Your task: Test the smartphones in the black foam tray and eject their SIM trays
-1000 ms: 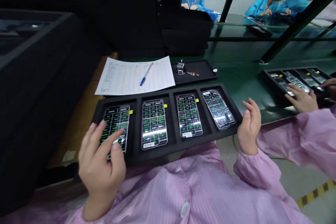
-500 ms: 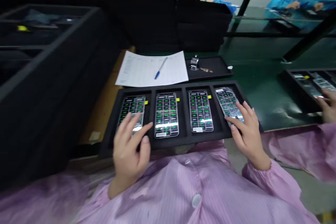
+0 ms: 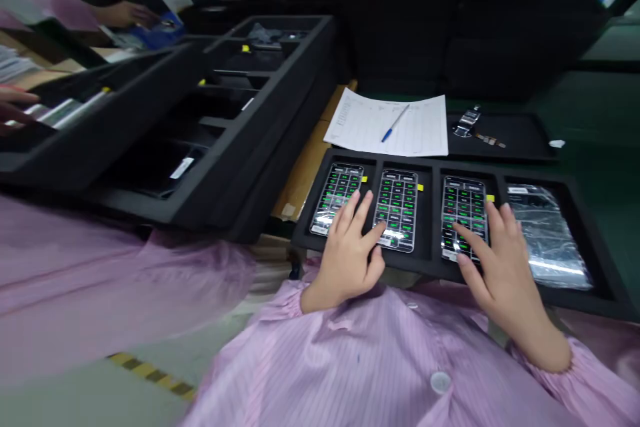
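Observation:
A black foam tray (image 3: 425, 260) holds a row of smartphones in separate compartments. The leftmost phone (image 3: 345, 180), the second phone (image 3: 404, 197) and the third phone (image 3: 464, 195) show grids of green labels. On the rightmost phone (image 3: 550, 233) the screen is dark under a wrinkled clear film. My left hand (image 3: 347, 257) is open over the tray, its index fingertip at the lower part of the second phone and other fingers over the leftmost one's edge. With fingers spread, my right hand (image 3: 507, 273) has its index fingertip at the third phone's screen; contact cannot be made out.
Behind the tray lie a paper form (image 3: 360, 123) with a blue pen (image 3: 395, 123) and a flat black tray (image 3: 525, 137) holding a small metallic part (image 3: 467, 121). Stacked black foam trays (image 3: 280, 127) rise at left. Co-workers' hands (image 3: 125, 15) show at far left.
The view has swung left. My right hand has gone from the rightmost phone to the third, and the rightmost screen has turned dark. My left hand has shifted toward the second phone.

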`<state>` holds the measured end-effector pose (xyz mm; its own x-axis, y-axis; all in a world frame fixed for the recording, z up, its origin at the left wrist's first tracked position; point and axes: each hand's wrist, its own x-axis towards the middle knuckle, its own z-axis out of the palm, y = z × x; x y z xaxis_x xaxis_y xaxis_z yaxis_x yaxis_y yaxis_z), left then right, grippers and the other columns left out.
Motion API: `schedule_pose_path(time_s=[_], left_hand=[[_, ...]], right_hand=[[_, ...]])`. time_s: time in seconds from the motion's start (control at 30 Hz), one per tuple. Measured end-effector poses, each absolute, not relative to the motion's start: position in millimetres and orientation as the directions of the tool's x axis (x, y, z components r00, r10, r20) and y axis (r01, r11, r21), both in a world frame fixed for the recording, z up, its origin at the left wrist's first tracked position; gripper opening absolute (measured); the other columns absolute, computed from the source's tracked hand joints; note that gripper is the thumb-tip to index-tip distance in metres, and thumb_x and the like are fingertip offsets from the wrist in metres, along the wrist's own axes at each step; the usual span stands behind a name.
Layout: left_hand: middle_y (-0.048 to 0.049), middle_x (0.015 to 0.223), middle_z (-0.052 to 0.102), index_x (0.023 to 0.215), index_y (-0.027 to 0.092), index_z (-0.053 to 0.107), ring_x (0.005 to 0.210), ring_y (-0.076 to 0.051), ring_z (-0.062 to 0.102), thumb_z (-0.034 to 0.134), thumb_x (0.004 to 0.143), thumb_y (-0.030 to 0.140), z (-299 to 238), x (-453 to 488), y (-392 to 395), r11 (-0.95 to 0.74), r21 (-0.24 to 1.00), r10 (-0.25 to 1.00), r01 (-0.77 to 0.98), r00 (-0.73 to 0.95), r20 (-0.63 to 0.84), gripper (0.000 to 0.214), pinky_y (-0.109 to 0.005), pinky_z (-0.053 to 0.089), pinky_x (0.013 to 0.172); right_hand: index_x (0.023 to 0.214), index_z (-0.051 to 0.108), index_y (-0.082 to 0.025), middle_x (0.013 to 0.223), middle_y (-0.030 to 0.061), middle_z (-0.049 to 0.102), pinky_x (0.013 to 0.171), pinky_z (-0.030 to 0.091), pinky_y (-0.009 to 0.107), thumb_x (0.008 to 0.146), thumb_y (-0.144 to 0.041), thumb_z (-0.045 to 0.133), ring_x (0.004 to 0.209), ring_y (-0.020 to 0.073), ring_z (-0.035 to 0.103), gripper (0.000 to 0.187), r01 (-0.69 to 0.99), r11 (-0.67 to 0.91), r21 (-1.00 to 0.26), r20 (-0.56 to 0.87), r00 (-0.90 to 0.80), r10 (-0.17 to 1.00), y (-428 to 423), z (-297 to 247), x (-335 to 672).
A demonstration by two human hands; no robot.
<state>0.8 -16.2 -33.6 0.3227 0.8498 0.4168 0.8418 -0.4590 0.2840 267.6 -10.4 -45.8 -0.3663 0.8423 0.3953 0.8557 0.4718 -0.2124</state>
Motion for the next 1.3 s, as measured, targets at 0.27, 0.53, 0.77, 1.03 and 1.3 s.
schedule_pose_path(time_s=[0.27,0.53,0.77,1.03,1.3], left_hand=[[-0.0184,0.154,0.044,0.123,0.014,0.064,0.146,-0.034,0.035,0.046,0.088,0.022,-29.6,-54.3,-28.4,-0.278,0.273,0.793,0.921,0.059,0.607,0.040,-0.055,0.035,0.114],[-0.0193,0.157,0.039,0.122,0.015,0.067,0.147,-0.037,0.032,0.049,0.086,0.021,-44.8,-81.2,-35.3,-0.182,0.204,0.871,0.962,0.062,0.487,0.041,-0.058,0.039,0.110],[-0.0207,0.151,0.048,0.129,0.011,0.062,0.145,-0.034,0.039,0.044,0.092,0.023,-27.8,-75.6,-20.2,-0.222,0.223,0.860,0.949,0.083,0.504,0.043,-0.055,0.038,0.114],[-0.0165,0.123,0.071,0.118,0.013,0.069,0.118,-0.035,0.064,0.038,0.093,0.034,7.3,-64.1,66.5,-0.187,0.249,0.967,0.950,0.133,0.219,0.046,-0.052,0.050,0.102],[-0.0188,0.112,0.073,0.112,0.010,0.069,0.109,-0.029,0.067,0.035,0.089,0.016,16.1,-53.0,125.0,-0.052,0.269,0.997,0.962,0.033,0.075,0.042,-0.039,0.050,0.097]], right_hand=[[0.137,0.056,-0.020,0.168,0.0088,0.010,0.115,0.024,0.072,0.100,-0.042,0.038,0.150,0.0480,0.014,0.047,0.840,0.478,-0.255,0.394,-0.361,0.845,-11.5,-58.3,279.7],[0.150,0.043,-0.036,0.168,-0.0013,0.007,0.115,0.021,0.075,0.096,-0.042,0.042,0.149,0.0495,0.014,0.055,0.824,0.481,-0.299,0.397,-0.351,0.848,-9.3,-61.8,277.7],[0.133,0.057,-0.027,0.166,0.0043,0.021,0.119,0.025,0.065,0.101,-0.036,0.039,0.151,0.0368,0.020,0.038,0.759,0.457,-0.464,0.354,-0.314,0.881,-13.6,-38.8,286.5],[0.108,0.074,-0.017,0.117,0.0094,0.072,0.104,0.049,0.041,0.092,-0.025,0.059,0.112,0.0261,0.066,0.023,0.892,0.199,-0.407,0.166,-0.143,0.976,136.1,31.7,343.7],[0.096,0.069,-0.012,0.091,0.0036,0.069,0.083,0.057,0.037,0.102,-0.042,0.052,0.087,0.0165,0.069,0.035,0.907,0.078,-0.414,0.096,-0.042,0.995,234.0,-10.8,343.9]])
